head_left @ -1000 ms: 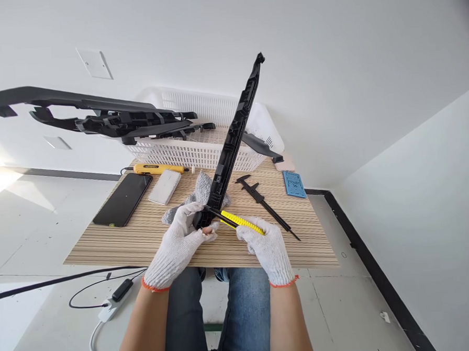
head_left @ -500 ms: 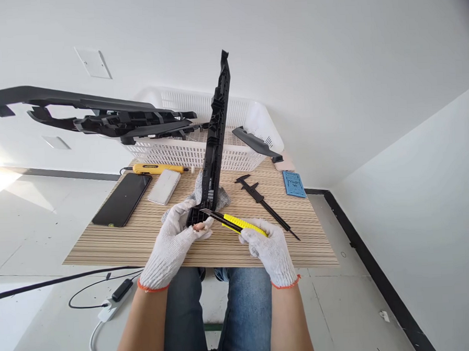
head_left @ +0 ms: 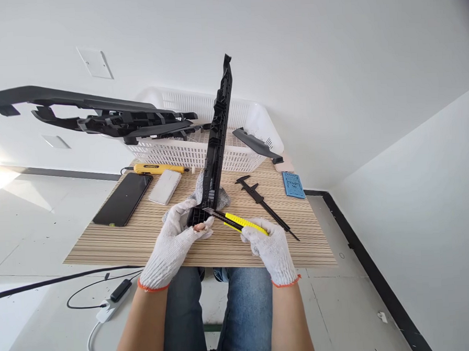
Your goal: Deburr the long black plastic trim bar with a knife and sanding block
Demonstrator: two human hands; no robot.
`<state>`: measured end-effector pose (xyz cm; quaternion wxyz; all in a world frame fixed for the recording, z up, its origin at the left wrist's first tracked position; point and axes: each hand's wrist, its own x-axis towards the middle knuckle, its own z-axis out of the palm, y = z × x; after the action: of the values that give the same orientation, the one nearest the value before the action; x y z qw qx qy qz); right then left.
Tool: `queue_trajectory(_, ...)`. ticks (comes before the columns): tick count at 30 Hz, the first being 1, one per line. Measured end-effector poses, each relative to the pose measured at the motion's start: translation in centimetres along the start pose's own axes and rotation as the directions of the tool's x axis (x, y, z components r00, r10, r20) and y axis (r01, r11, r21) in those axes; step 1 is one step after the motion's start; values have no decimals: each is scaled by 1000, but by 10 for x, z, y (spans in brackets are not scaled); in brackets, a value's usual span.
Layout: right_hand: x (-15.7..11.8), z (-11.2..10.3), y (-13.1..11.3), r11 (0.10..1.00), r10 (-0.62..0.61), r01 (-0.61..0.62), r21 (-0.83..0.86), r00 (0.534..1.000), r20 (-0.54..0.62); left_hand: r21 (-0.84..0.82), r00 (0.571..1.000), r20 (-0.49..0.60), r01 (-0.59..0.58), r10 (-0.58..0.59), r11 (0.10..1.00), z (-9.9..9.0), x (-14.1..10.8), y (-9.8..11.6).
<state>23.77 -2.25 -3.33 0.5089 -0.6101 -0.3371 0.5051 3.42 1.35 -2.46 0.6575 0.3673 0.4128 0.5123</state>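
My left hand (head_left: 174, 240), in a white knit glove with orange trim, grips the near end of a long black plastic trim piece (head_left: 215, 137). The piece stands tilted up and away from me, its ribbed inner side showing. A bare fingertip pokes out of the glove near its lower end. In my gloved right hand (head_left: 270, 246) is a yellow utility knife (head_left: 243, 224), blade out to the left. The blade tip lies at the trim piece's lower part; whether it touches cannot be made out. Behind the piece, a grey cloth (head_left: 222, 198) lies partly hidden.
A white plastic basket (head_left: 253, 156) at the back holds several black trim pieces (head_left: 97, 112), jutting far left. On the table (head_left: 116, 247) lie a black phone (head_left: 123, 199), a white box-like item (head_left: 165, 187), a yellow corded tool (head_left: 158, 168), black calipers (head_left: 261, 200) and a blue card (head_left: 293, 185).
The knife and my right hand have shifted very slightly right. The trim piece's upper end has moved a little right and down. Both hands keep their holds.
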Motion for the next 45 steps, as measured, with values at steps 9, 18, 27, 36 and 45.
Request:
queue_trajectory(9, 1, -3, 1, 1000, 1, -1, 31, 1000, 1, 6, 1000, 20, -12, 12, 1000, 0, 0, 0)
queue_trajectory(18, 1, -2, -1, 1000, 12, -12, 20, 1000, -2, -7, 1000, 26, 1, -1, 1000, -1, 1, 1)
queue_trajectory(27, 2, -3, 3, 999, 7, -7, 38, 1000, -12, 4, 1000, -16, -15, 15, 1000, 1, 1, 1)
queue_trajectory(36, 0, -5, 1, 994, 36, -36, 98, 999, -2, -49, 995, -97, 18, -22, 999, 7, -1, 8)
queue_trajectory(45, 1, -4, 0, 994, 29, -30, 107, 999, 14, -51, 988, -147, 45, -52, 998, 4, 7, 4)
